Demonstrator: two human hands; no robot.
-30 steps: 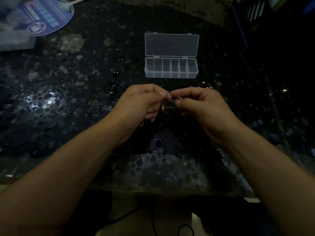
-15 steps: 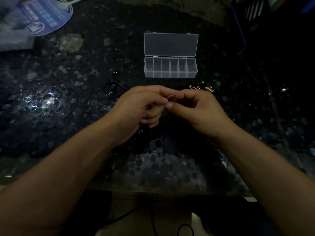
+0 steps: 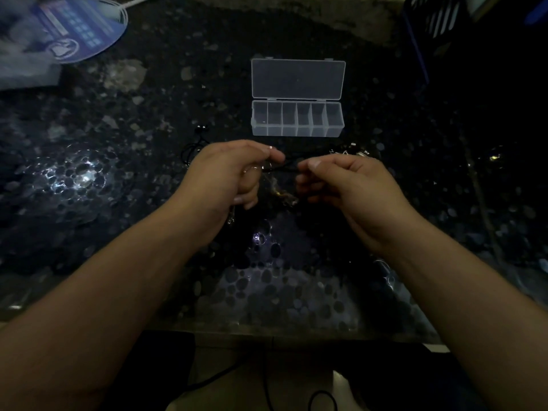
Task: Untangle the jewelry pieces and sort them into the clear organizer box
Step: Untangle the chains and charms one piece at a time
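Observation:
My left hand and my right hand hover over the dark speckled table and pinch a tangled jewelry piece between them. A dark cord is stretched from one set of fingertips to the other, and a thin metallic chain hangs below it. The clear organizer box stands open just beyond my hands, lid tipped back, its several compartments looking empty. A black cord necklace lies left of my left hand. Small metallic pieces lie beyond my right hand.
A blue round hand fan and a pale object lie at the far left corner. A dark crate-like object stands at the far right. The table's near edge runs below my forearms, with cables on the floor beneath.
My hands have drawn apart sideways, stretching the dark cord between them; the chain now hangs free below. Before, my fingertips were touching over the tangle.

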